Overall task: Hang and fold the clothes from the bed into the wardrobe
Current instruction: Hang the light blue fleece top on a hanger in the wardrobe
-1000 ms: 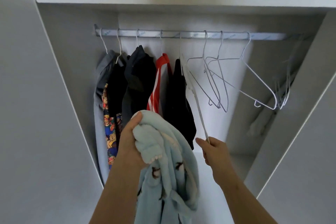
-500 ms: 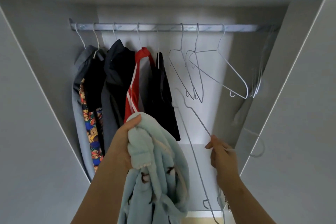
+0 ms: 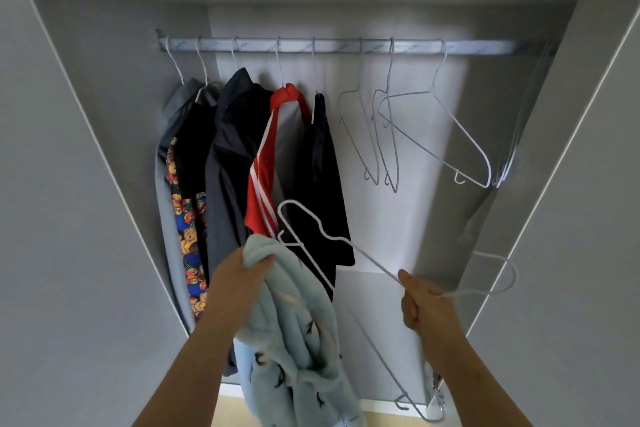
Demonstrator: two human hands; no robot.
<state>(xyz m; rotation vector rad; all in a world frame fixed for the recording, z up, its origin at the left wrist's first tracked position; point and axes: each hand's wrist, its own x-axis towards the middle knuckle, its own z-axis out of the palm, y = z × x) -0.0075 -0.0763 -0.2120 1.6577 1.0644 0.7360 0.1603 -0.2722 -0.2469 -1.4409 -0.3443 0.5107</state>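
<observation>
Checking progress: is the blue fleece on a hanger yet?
No, the left hand grips the fleece; the right hand holds the hanger bare.

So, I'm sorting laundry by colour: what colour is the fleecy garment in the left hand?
Pale blue garment, small dark motifs; head view.

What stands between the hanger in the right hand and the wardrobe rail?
Nothing visible does. Open air lies between the wire hanger in the right hand and the rail, which has a bare stretch right of the empty hangers.
</observation>
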